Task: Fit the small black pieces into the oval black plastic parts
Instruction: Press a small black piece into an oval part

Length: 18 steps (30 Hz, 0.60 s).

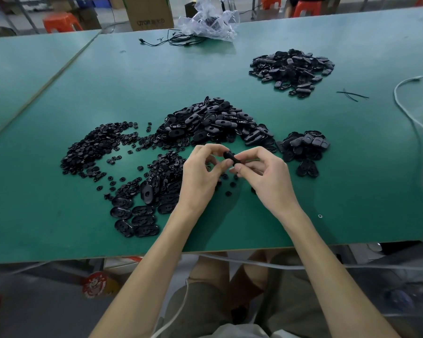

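A cardboard box [147, 13] is standing behind the table [83, 81]. Its print is reading roughly "OTOR", and the characters after it are too blurred to make out. Below the table's near edge a round red disc [94, 284] is showing a cartoon figure, and no words on it can be read.

Both forearms are reaching in from the near edge, and the hands are meeting above the middle of the table. The left hand [200, 176] is curling its fingers inward, thumb and forefinger pinching the left end of one oval [230, 157]. The right hand [269, 176] is pinching the oval's other end between thumb and forefinger, its remaining fingers folding loosely underneath. The oval is hanging between the two sets of fingertips, clear of the table top. Whether a small piece is sitting in it I cannot tell.

Small pieces [91, 150] are lying in a wide heap left of the hands, with strays scattering under them. The main oval heap [213, 123] is lying just beyond the hands. A near heap [142, 208] is lying beside the left wrist, a right heap [305, 145] near the right hand, and a far heap [291, 68] well apart. A white cable [396, 93] is snaking down the right side, and a clear bag [208, 23] is slumping at the far edge.
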{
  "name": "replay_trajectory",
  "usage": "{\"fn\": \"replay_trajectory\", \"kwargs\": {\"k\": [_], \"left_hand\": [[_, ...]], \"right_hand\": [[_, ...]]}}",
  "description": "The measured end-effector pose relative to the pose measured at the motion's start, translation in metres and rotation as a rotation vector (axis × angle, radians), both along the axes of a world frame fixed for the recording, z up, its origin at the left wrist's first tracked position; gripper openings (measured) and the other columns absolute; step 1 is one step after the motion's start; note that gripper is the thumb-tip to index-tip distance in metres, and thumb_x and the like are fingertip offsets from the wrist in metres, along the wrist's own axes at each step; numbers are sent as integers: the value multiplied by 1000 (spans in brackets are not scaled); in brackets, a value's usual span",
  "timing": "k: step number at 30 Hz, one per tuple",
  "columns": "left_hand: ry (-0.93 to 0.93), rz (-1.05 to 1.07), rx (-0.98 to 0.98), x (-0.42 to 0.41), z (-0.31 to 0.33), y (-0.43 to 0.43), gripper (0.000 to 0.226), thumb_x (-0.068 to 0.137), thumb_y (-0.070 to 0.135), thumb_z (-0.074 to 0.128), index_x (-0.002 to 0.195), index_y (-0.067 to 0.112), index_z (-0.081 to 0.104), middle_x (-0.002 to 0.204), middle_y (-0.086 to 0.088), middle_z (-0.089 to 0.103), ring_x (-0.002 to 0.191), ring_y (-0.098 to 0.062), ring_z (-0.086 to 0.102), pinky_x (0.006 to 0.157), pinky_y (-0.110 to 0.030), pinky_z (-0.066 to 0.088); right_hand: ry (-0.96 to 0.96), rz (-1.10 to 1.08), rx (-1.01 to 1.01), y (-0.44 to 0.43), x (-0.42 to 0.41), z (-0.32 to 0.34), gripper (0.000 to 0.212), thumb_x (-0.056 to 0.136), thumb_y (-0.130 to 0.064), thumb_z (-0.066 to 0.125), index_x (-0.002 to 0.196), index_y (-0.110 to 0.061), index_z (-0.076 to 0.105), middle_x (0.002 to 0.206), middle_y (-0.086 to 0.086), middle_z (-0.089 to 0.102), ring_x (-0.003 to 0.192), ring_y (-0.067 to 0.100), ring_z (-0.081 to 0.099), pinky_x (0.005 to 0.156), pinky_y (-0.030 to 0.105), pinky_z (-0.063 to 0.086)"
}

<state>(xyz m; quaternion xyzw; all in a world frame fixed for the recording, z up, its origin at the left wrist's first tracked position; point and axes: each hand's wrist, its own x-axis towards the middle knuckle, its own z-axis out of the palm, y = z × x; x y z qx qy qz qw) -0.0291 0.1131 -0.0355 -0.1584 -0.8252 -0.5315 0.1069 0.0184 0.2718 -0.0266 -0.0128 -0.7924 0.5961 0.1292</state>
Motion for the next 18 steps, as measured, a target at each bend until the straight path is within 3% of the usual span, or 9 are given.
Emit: {"fn": "replay_trajectory", "kwargs": {"k": [6,11,18], "left_hand": [[-44,-21,87,4,4,0,20,88,11,82,99,19,68,92,19,73,86,-2,69,75,-18,51],[4,-26,88,6,6,0,23,89,4,78,103,18,66,96,13,70,92,-4,69,78,-10,47],[7,-85,71,8,9,0,23,91,2,76,109,16,75,104,8,73,91,-12,69,82,-31,57]], "right_hand": [[12,-5,28,-1,-1,-4,14,96,-7,73,105,-18,68,93,-8,80,89,1,76,80,14,56],[44,4,143,-4,-5,-7,12,97,-11,73,105,-20,71,105,-7,74,96,4,72,83,15,56],[97,-60,123,-3,-5,-8,8,99,-17,70,106,-22,70,99,-11,73,92,7,69,79,15,53]]}}
